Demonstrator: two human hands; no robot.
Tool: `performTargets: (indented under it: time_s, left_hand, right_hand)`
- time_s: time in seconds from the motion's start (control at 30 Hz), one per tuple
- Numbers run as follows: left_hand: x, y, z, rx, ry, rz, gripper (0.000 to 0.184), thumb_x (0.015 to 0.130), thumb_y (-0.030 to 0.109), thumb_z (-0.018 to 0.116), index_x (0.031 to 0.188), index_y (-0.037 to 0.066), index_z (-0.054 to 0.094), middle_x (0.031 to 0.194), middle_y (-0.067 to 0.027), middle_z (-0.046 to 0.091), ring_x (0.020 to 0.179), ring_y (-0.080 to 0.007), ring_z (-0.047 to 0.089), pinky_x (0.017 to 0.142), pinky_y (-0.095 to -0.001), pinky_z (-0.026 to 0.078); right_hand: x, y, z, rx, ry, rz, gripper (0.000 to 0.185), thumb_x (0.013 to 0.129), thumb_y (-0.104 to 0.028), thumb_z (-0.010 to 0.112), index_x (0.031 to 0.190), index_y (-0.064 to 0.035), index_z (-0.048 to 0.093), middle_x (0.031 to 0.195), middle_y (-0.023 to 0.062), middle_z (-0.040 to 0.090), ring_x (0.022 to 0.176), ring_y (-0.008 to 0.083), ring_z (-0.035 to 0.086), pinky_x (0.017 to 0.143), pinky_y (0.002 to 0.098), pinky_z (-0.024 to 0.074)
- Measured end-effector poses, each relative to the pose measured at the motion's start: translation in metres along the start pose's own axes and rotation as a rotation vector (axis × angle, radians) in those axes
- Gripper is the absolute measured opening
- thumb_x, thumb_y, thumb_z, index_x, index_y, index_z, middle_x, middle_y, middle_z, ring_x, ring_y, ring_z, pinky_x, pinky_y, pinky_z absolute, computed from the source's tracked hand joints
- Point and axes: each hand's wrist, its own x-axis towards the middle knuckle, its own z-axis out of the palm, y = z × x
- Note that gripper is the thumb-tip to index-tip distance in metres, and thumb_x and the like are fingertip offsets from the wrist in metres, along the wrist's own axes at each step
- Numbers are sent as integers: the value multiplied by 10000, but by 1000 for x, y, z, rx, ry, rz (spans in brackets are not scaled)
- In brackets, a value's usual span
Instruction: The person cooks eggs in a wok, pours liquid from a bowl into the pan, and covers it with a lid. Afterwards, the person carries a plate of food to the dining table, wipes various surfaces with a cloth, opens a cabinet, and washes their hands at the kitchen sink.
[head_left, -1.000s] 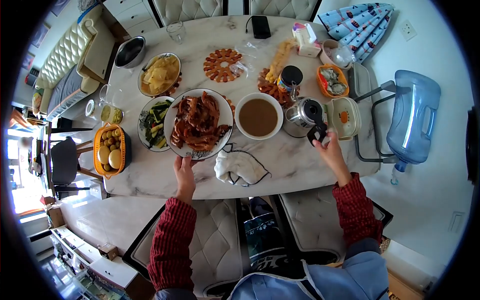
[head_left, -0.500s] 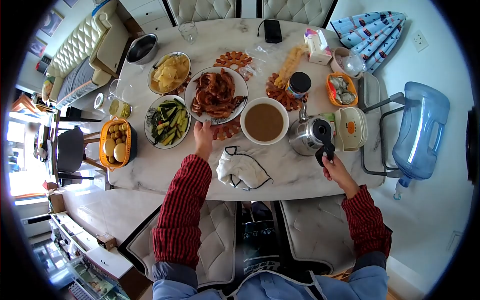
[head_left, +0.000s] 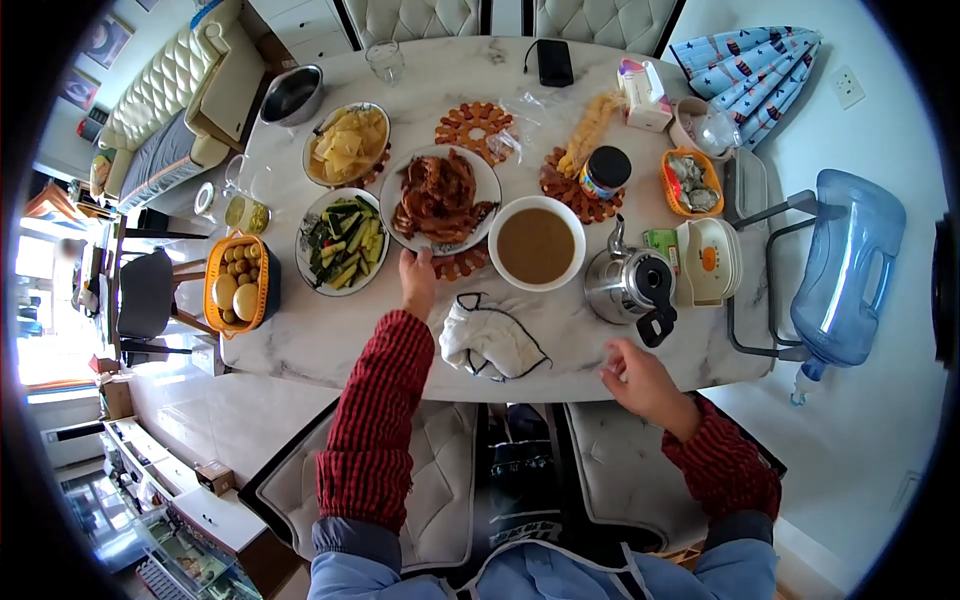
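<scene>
My left hand grips the near rim of a plate of glazed brown meat, its fingertips partly under the edge. Left of that plate lies a plate of sliced cucumber. A bowl of brown soup stands to the right. My right hand is over the table's near edge, fingers loosely curled and apart, holding nothing. Just beyond it stands a steel kettle, its black handle toward me. Between my hands lies a crumpled white cloth.
Behind are a plate of yellow slices, a dark-lidded jar and a tissue pack. A yellow basket sits at the left edge, stacked containers at the right. Two chairs stand at the near edge.
The meat plate has moved away from me and slightly right, uncovering the cucumber plate. My right hand has let go of the kettle handle and drawn back toward me.
</scene>
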Motion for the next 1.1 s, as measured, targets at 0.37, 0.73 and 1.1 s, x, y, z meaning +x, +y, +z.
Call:
performTargets:
  time_s: [0.37, 0.73, 1.1]
  left_hand:
    - [-20, -3, 7, -87, 26, -92, 230, 794, 16, 331, 1007, -43, 395, 945, -146, 526, 754, -247, 572, 695, -333, 458]
    - [-37, 21, -13, 242, -188, -397, 335, 819, 170, 419, 1101, -4, 364, 948, -127, 537, 773, -185, 560, 632, -282, 448]
    - [-164, 102, -150, 574, -354, -458, 311, 783, 136, 494, 1056, 1, 429, 887, -59, 541, 747, -128, 553, 611, -236, 425]
  right_hand:
    - [-1, 49, -29, 548, 103, 881, 464, 769, -289, 549, 1085, -133, 247, 741, 80, 495, 482, 166, 530, 385, 226, 399]
    - [-3, 80, -35, 797, 7, 724, 276, 804, -321, 498, 956, -123, 381, 632, 39, 494, 484, 123, 481, 408, 237, 386]
    - [9, -59, -91, 233, -249, 459, 151, 824, -196, 464, 843, -56, 414, 596, -1, 453, 476, 53, 430, 402, 179, 335]
